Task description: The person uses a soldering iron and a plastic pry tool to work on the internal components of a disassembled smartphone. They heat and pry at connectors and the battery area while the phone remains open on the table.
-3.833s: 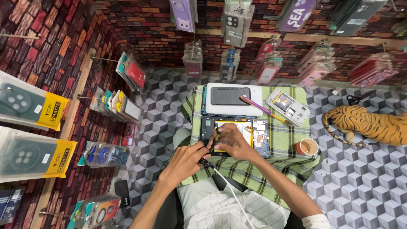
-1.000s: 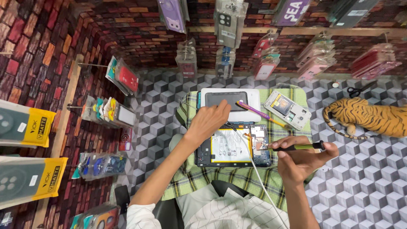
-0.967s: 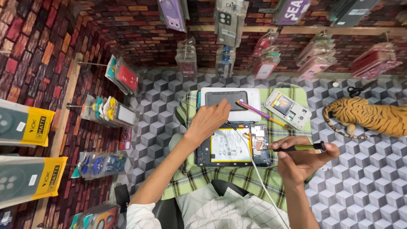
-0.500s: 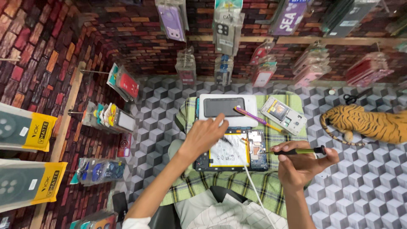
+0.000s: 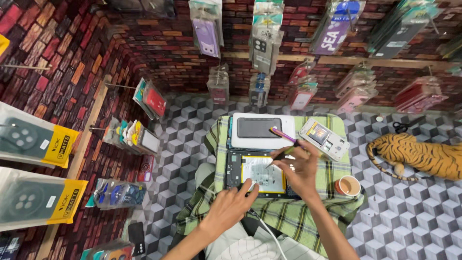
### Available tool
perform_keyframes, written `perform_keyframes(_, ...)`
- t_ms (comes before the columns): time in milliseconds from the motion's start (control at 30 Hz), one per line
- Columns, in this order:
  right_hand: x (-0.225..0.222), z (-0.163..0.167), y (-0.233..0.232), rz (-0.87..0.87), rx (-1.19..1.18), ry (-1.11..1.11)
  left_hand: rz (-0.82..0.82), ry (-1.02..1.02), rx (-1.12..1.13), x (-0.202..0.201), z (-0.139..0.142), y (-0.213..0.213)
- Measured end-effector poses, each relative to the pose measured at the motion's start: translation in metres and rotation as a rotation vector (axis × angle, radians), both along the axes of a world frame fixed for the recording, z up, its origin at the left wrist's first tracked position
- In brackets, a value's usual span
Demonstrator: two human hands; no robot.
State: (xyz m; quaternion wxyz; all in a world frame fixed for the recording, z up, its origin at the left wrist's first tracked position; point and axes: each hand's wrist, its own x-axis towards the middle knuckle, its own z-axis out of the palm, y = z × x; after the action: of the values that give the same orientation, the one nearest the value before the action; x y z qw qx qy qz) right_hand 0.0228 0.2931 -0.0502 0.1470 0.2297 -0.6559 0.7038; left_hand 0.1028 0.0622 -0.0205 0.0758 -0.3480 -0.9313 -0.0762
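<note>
The opened tablet (image 5: 257, 174) lies at frame centre, long axis left to right. The right hand (image 5: 301, 171) hovers over its right half, pinching a thin tool (image 5: 280, 155); the left hand (image 5: 231, 206), fingers loosely spread, touches its lower edge.

Just 1 camera here, strapped to my head and pointing straight down over my lap. It sits fairly high, so my left hand (image 5: 231, 207) and right hand (image 5: 301, 171) land low in the middle, with the brick wall (image 5: 43, 62) and cube-pattern floor (image 5: 423, 212) around them.
</note>
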Motion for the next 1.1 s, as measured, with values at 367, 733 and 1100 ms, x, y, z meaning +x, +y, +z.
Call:
perform_keyframes(367, -0.021, -0.015, -0.037, 0.111, 0.215, -0.100, 0.091, 0.106, 0.084, 0.018, -0.040, 0.008)
perform_keyframes(733, -0.043, -0.009, -0.048, 0.110, 0.280, 0.043, 0.134, 0.194, 0.095, 0.014, -0.054, 0.016)
perform_keyframes(1100, -0.047, -0.007, -0.047, 0.062, 0.300, 0.147, 0.155, 0.181, 0.066, 0.016, -0.056, 0.024)
